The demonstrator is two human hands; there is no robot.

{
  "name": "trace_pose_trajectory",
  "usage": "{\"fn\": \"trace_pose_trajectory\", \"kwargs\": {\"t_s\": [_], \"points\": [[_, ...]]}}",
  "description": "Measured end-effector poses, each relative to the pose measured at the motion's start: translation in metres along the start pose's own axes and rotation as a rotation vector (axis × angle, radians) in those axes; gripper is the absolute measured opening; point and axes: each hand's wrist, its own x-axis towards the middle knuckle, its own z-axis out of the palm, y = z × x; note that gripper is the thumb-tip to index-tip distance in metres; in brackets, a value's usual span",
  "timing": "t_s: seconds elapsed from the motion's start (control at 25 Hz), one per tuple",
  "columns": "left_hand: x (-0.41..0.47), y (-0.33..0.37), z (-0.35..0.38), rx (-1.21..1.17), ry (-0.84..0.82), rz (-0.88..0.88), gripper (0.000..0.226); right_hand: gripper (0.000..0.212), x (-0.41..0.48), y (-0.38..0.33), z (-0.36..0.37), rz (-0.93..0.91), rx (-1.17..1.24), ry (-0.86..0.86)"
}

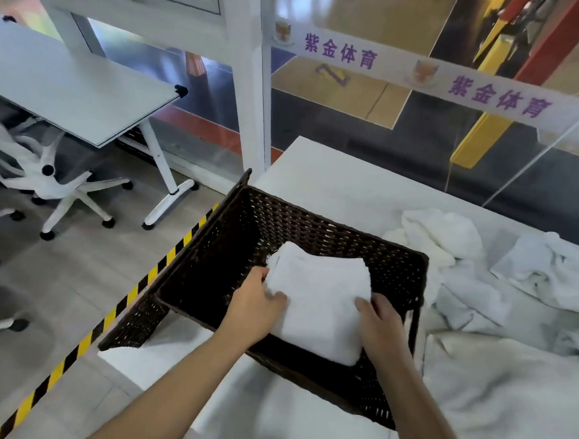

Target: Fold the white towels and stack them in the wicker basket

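A dark brown wicker basket (235, 237) stands on the left part of a white-covered table. Inside it I hold a folded white towel (318, 296), slightly tilted, low over the basket's floor. My left hand (257, 305) grips the towel's left edge and my right hand (381, 324) grips its near right corner. Several crumpled white towels (441, 237) lie in a heap on the table to the right of the basket, with another loose one (549, 267) further right.
The white table cover (332, 175) runs under the basket and towels. A glass partition with a printed banner (418, 76) stands behind the table. On the floor to the left are yellow-black tape (114, 311), a white desk (72, 90) and an office chair (62, 191).
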Motion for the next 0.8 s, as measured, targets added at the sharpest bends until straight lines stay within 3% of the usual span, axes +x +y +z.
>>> {"fn": "trace_pose_trajectory", "kwargs": {"t_s": [0.12,0.24,0.4,0.44,0.68,0.8], "points": [[0.062,-0.019,0.003,0.139,-0.037,-0.142,0.032,0.019,0.045,0.011,0.044,0.093,-0.048,-0.053],[0.109,-0.031,0.015,0.229,-0.052,-0.269,0.045,0.021,0.089,0.030,0.080,0.243,-0.055,-0.118],[0.153,-0.038,0.027,0.438,-0.034,-0.330,0.057,0.065,0.168,0.104,0.129,0.305,-0.029,-0.179],[0.162,-0.041,0.028,0.468,-0.035,-0.322,0.058,0.067,0.183,0.122,0.140,0.307,-0.015,-0.175],[0.192,-0.074,0.031,0.437,0.048,-0.199,0.052,0.030,0.185,0.102,0.163,0.343,0.019,-0.122],[0.192,-0.081,0.034,0.705,0.052,0.015,0.062,0.034,0.186,0.101,0.162,0.299,-0.109,-0.081]]}}
